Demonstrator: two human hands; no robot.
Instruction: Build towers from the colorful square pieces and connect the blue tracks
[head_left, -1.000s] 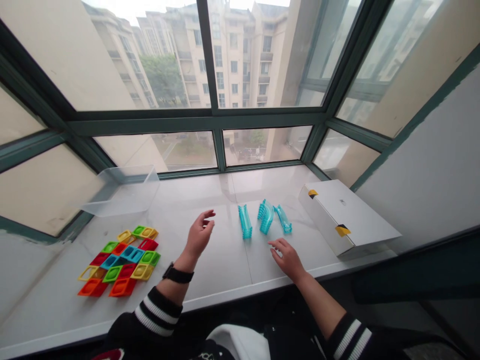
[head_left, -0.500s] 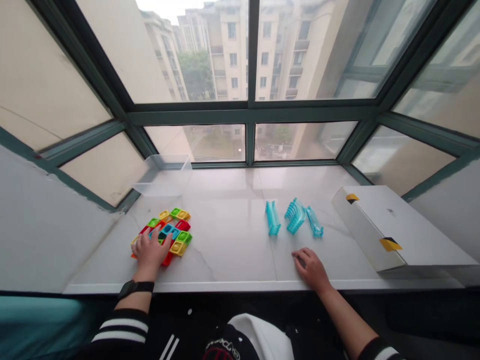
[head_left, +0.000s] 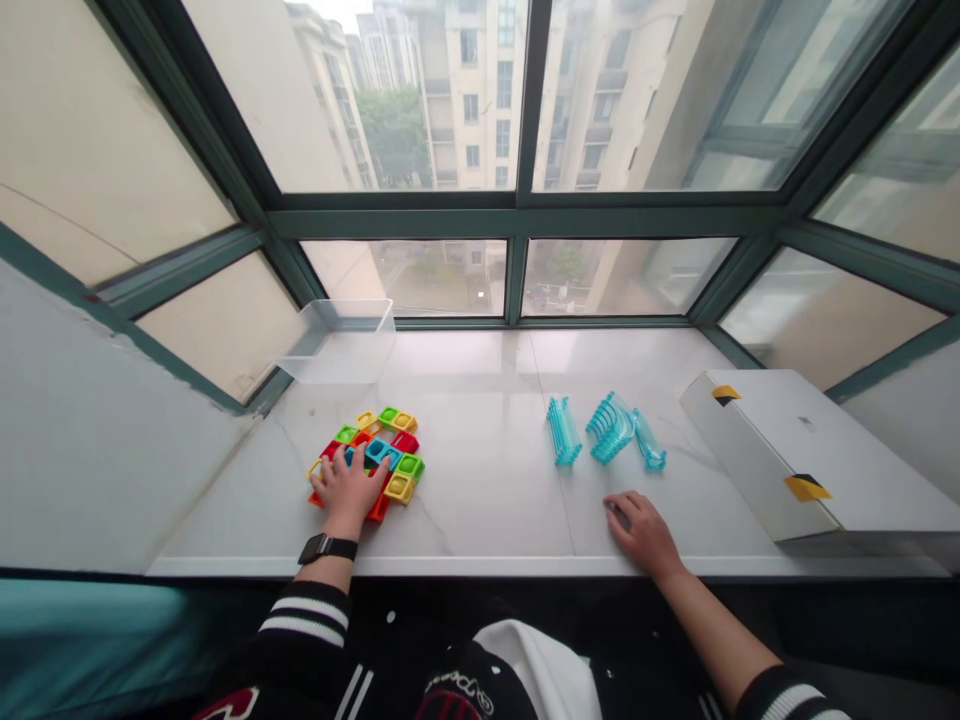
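Fingers first: how do they stand on the left hand [head_left: 346, 490]?

Spread wide, palm down, lying over the near part of the coloured plastic tiles [head_left: 405, 442]. No tile is lifted off the surface.

And on the right hand [head_left: 641, 535]?

Closer together and loosely curled, with the tips resting on the bench [head_left: 480, 500]. They hold nothing.

Where exactly are the tiles?

Left of centre on the bench, in one flat, tight cluster of hollow squares in red, orange, yellow, green and blue. The left hand hides part of it.

What's closest to the right hand?

The clear teal track pieces [head_left: 611, 428], just beyond the fingertips: three groups side by side, the middle one a curved stack.

What else is around?

A clear plastic box [head_left: 337, 345] sits behind the tiles, against the window. A white cardboard box [head_left: 802, 460] with yellow-and-black tabs lies at the right end of the bench, beside the teal pieces. A black wristwatch [head_left: 327, 548] circles the left wrist.
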